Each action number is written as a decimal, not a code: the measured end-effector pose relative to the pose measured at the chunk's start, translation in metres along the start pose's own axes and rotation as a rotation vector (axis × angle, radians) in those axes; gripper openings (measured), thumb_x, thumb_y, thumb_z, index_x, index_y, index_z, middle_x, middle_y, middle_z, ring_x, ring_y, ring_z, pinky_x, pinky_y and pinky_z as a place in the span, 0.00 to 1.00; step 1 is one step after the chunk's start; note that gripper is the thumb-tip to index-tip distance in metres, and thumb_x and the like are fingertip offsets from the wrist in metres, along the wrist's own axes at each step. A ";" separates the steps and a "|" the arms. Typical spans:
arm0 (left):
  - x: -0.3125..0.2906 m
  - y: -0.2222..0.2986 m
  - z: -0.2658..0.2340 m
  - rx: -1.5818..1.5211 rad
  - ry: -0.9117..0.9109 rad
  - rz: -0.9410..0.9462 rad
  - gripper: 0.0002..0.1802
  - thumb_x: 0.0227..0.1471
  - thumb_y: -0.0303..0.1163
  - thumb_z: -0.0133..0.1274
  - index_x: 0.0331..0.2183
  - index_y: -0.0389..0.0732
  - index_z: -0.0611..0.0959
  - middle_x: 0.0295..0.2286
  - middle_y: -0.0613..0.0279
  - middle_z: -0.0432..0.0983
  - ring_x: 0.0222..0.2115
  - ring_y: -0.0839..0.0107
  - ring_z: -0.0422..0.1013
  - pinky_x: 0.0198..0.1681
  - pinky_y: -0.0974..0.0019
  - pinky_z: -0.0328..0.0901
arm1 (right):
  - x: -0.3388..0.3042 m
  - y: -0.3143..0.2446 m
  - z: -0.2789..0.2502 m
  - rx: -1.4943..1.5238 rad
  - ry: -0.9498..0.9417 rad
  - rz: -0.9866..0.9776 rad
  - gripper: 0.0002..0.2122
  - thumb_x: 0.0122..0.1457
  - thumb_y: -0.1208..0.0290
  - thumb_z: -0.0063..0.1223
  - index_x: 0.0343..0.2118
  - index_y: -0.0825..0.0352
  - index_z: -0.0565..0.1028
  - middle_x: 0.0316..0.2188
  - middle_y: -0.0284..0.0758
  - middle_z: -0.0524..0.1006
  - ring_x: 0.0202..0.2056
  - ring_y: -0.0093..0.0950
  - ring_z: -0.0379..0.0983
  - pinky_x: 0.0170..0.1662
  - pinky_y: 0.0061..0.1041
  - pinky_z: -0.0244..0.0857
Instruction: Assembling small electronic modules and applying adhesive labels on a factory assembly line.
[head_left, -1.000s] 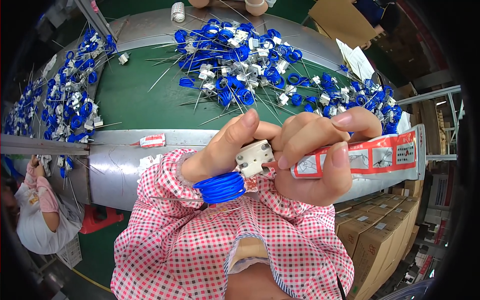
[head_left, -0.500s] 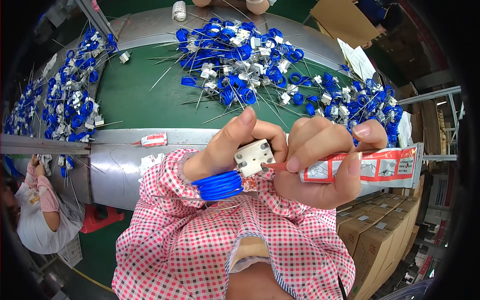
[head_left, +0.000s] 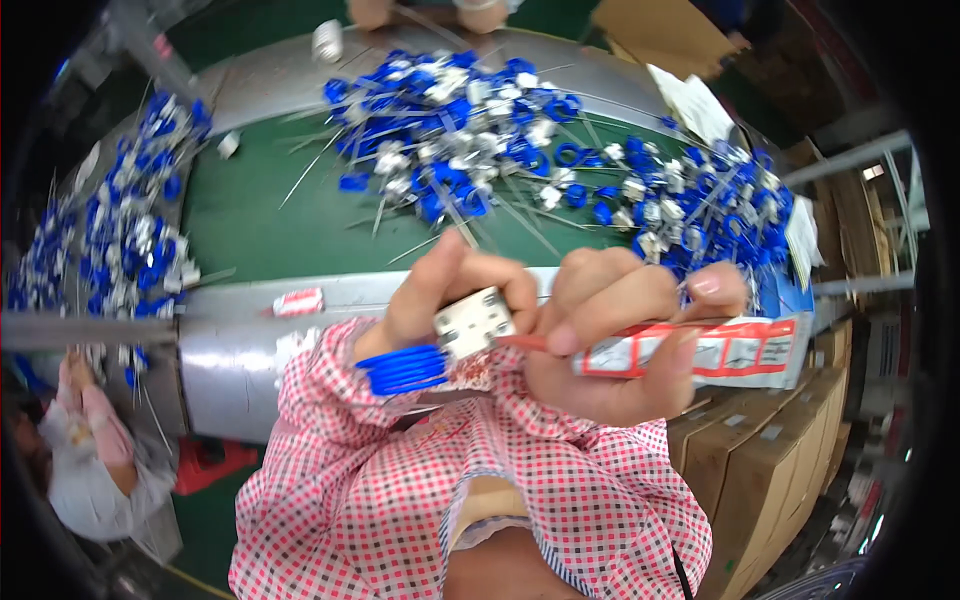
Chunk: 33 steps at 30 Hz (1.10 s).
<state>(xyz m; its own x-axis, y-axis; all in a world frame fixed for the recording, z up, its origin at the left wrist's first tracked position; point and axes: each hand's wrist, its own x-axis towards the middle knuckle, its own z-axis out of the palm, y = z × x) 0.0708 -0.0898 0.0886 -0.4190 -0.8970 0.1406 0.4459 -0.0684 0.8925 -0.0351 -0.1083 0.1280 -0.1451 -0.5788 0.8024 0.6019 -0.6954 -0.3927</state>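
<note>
Holding a white block (head_left: 470,322) and a soft tube (head_left: 740,350) close together

A big green table (head_left: 260,220) with a shiny metal edge (head_left: 235,350) runs across the view; brown boxes (head_left: 750,480) stand at the lower right, and they look shut, so what is in them cannot be seen; on the table lies a large heap (head_left: 460,110) of blue loops and white bits, with thin wires poking out.

The right hand (head_left: 605,310) has its thumb and fingers curled tight round the tube; the left hand (head_left: 425,290) has its fingers bent behind the white block, gripping it in front of the person, near the table's close edge; the tube is red and white and lies on its side, with its inside hidden; a bright blue coil (head_left: 405,370) of many rings hangs just below the left hand, beside the block; the white block is boxy and tilted, with dark spots on its face, too blurry to name; the tube's thin red tip (head_left: 522,343) comes right up to the block's right side; I cannot tell if they touch.
</note>
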 end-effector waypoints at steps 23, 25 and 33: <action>0.412 -0.083 0.112 -0.125 -0.371 -0.200 0.23 0.48 0.49 0.46 0.40 0.42 0.70 0.31 0.60 0.69 0.22 0.72 0.64 0.28 0.66 0.60 | -0.005 -0.138 -0.232 -0.277 1.054 -0.598 0.09 0.55 0.67 0.33 0.32 0.68 0.61 0.06 0.30 0.59 0.06 0.16 0.46 0.10 0.14 0.36; 0.441 -0.094 0.158 0.002 -0.178 -0.147 0.21 0.49 0.47 0.45 0.38 0.40 0.70 0.27 0.62 0.69 0.35 0.67 0.66 0.38 0.58 0.59 | -0.005 -0.138 -0.247 -0.262 1.082 -0.652 0.09 0.56 0.67 0.32 0.32 0.68 0.61 0.06 0.30 0.59 0.06 0.16 0.46 0.10 0.14 0.37; 0.451 -0.173 0.211 1.619 -0.155 0.442 0.31 0.45 0.38 0.44 0.52 0.48 0.57 0.44 0.39 0.59 0.47 0.45 0.55 0.47 0.45 0.53 | -0.010 -0.153 -0.265 -0.179 0.993 -0.664 0.08 0.56 0.69 0.30 0.33 0.68 0.61 0.06 0.30 0.59 0.07 0.17 0.46 0.10 0.14 0.40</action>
<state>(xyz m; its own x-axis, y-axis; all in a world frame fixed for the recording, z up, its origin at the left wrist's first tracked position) -0.3629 -0.3905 0.0881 -0.6050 -0.6684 0.4327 -0.6298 0.7342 0.2536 -0.3337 -0.1086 0.0610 -0.9724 -0.1067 0.2075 0.0752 -0.9852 -0.1543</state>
